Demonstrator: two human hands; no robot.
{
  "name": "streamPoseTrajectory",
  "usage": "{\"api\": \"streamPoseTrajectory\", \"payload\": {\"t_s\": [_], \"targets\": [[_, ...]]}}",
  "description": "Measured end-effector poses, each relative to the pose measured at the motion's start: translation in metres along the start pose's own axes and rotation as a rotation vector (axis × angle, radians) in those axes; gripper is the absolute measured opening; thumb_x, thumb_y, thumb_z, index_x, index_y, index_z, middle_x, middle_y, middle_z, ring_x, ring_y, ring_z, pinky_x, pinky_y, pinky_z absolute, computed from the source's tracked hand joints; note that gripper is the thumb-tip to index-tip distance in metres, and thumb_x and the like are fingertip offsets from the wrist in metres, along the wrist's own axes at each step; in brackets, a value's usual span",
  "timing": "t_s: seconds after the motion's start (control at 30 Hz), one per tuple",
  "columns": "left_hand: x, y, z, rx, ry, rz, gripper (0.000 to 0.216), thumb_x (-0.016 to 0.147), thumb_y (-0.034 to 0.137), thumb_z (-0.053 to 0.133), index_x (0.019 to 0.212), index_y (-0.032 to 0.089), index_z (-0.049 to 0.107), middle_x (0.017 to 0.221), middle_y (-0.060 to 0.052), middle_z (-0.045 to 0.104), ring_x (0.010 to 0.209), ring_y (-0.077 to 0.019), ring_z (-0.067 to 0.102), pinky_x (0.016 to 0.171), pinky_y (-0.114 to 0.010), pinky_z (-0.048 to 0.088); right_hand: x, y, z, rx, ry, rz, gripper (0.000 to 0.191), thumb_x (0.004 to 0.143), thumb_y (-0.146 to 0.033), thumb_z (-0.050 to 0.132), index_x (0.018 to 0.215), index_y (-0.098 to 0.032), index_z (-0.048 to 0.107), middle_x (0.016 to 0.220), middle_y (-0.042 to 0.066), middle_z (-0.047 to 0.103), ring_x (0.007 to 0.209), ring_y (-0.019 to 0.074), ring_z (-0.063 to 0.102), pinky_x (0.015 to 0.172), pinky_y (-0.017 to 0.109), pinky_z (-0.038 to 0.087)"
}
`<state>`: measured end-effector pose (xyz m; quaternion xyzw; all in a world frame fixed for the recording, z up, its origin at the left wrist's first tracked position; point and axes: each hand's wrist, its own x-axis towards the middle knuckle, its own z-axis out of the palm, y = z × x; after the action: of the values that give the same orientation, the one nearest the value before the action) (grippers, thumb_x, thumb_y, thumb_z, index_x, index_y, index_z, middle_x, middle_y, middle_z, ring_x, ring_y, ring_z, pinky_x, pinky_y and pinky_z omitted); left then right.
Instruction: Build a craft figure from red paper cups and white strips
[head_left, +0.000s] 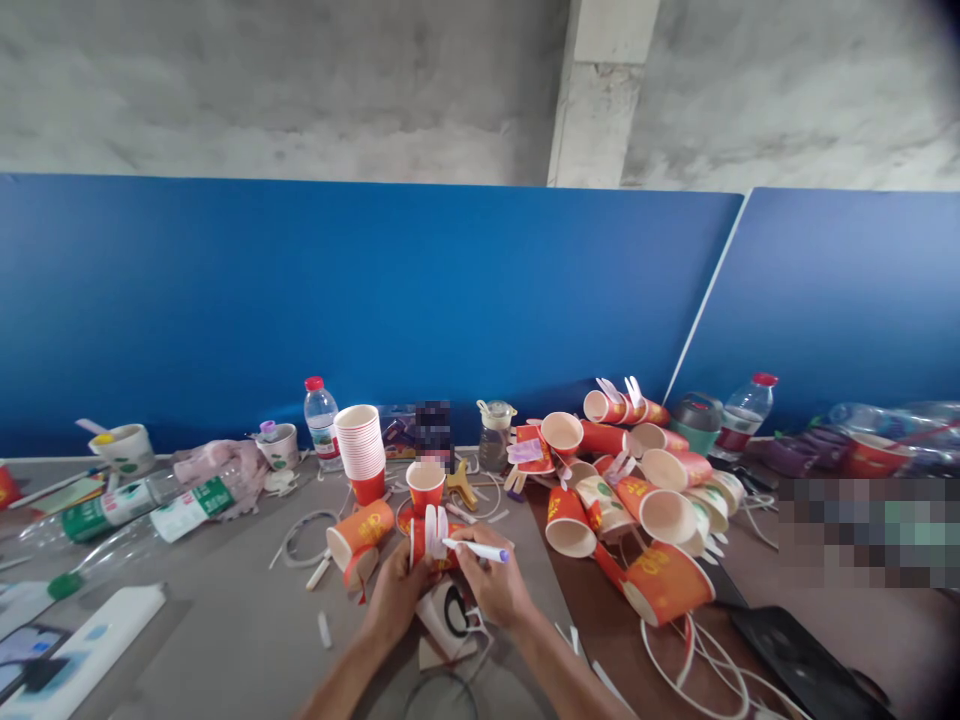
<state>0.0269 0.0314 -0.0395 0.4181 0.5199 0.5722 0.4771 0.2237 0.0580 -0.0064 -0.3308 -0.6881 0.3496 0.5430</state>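
Note:
My left hand (396, 592) is closed around a red paper cup (417, 545) lying on its side, its pale open end to the left. White ear-shaped paper pieces (436, 530) stand up from the cup. In my right hand (496, 588) is a white marker pen (484, 551) with a bluish end, its tip pointing left at the white pieces. Just below both hands lies a white object with a black curved mark (452, 612). An upright red cup (425, 485) stands right behind, and an orange-red cup (360, 533) lies to the left.
A tall cup stack (361, 450) stands behind my left hand. Many decorated paper cups (667, 580) are heaped on the right, beside white cables (712, 660) and a black flat object (806, 660). Plastic bottles (187, 508) lie left. A blue partition (450, 300) closes the back.

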Motion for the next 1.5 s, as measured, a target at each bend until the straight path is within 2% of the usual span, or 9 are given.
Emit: {"api": "streamPoseTrajectory", "payload": {"t_s": [0.17,0.4,0.6,0.7,0.83,0.97,1.07,1.2,1.5], "targets": [[0.001,0.001,-0.003,0.0,-0.01,-0.014,0.069,0.066,0.077,0.115,0.101,0.022,0.091,0.106,-0.014,0.096,0.097,-0.036,0.087,0.092,-0.047,0.078,-0.003,0.009,0.001,0.002,0.004,-0.003,0.038,0.113,-0.055,0.075,0.094,-0.028,0.095,0.092,0.009,0.09,0.085,0.0289,0.082,0.085,0.039,0.071],[0.001,-0.001,0.0,0.002,0.011,-0.007,0.07,0.067,0.079,0.113,0.101,0.022,0.09,0.104,-0.014,0.095,0.095,-0.035,0.086,0.093,-0.048,0.077,-0.003,0.012,0.002,0.022,-0.007,-0.013,0.035,0.114,-0.052,0.076,0.098,-0.029,0.096,0.095,0.008,0.094,0.087,0.0299,0.085,0.087,0.04,0.072],[-0.001,0.001,0.0,0.01,-0.011,0.01,0.07,0.066,0.083,0.114,0.096,0.024,0.091,0.103,-0.012,0.097,0.096,-0.0344,0.088,0.09,-0.044,0.077,-0.004,0.009,0.001,0.026,-0.033,-0.006,0.038,0.115,-0.056,0.076,0.094,-0.028,0.092,0.089,0.006,0.089,0.081,0.0274,0.08,0.081,0.037,0.07],[-0.002,0.003,0.0,0.002,0.015,0.025,0.075,0.064,0.086,0.115,0.097,0.022,0.093,0.1,-0.012,0.096,0.093,-0.0332,0.087,0.087,-0.042,0.075,-0.004,0.006,-0.001,-0.008,-0.027,-0.012,0.036,0.114,-0.053,0.077,0.09,-0.028,0.089,0.087,0.005,0.087,0.079,0.0257,0.078,0.08,0.036,0.068],[-0.003,0.009,0.002,0.017,0.005,0.016,0.075,0.061,0.087,0.117,0.089,0.023,0.091,0.091,-0.009,0.093,0.087,-0.0311,0.084,0.084,-0.04,0.073,-0.004,0.004,-0.001,-0.035,-0.064,-0.032,0.034,0.112,-0.046,0.075,0.086,-0.027,0.085,0.08,0.004,0.085,0.074,0.0232,0.074,0.074,0.032,0.063],[-0.005,0.015,0.004,-0.009,0.005,0.005,0.075,0.06,0.087,0.117,0.091,0.023,0.091,0.094,-0.01,0.094,0.088,-0.0314,0.084,0.086,-0.042,0.074,-0.003,0.006,-0.002,-0.051,-0.044,-0.072,0.033,0.113,-0.043,0.071,0.088,-0.027,0.086,0.082,0.004,0.087,0.074,0.023,0.076,0.074,0.032,0.064],[-0.006,0.016,0.006,-0.004,0.021,0.002,0.074,0.058,0.084,0.116,0.089,0.024,0.088,0.092,-0.01,0.093,0.087,-0.0305,0.083,0.085,-0.041,0.073,-0.003,0.009,-0.002,-0.058,-0.024,-0.091,0.035,0.115,-0.046,0.071,0.089,-0.028,0.087,0.083,0.004,0.088,0.074,0.0239,0.078,0.074,0.033,0.066],[-0.007,0.015,0.007,-0.025,0.032,-0.008,0.075,0.059,0.083,0.115,0.096,0.023,0.089,0.098,-0.011,0.093,0.09,-0.0323,0.082,0.086,-0.043,0.072,-0.002,0.013,-0.002,-0.064,0.067,-0.076,0.035,0.116,-0.051,0.074,0.094,-0.029,0.09,0.092,0.008,0.092,0.082,0.0284,0.084,0.08,0.038,0.07],[-0.007,0.016,0.005,-0.019,-0.014,-0.033,0.072,0.063,0.08,0.114,0.101,0.025,0.088,0.106,-0.011,0.093,0.098,-0.0342,0.083,0.093,-0.046,0.073,-0.001,0.008,-0.003,-0.02,0.066,-0.025,0.04,0.116,-0.061,0.077,0.094,-0.03,0.093,0.092,0.008,0.092,0.084,0.0305,0.084,0.082,0.041,0.071]]}}
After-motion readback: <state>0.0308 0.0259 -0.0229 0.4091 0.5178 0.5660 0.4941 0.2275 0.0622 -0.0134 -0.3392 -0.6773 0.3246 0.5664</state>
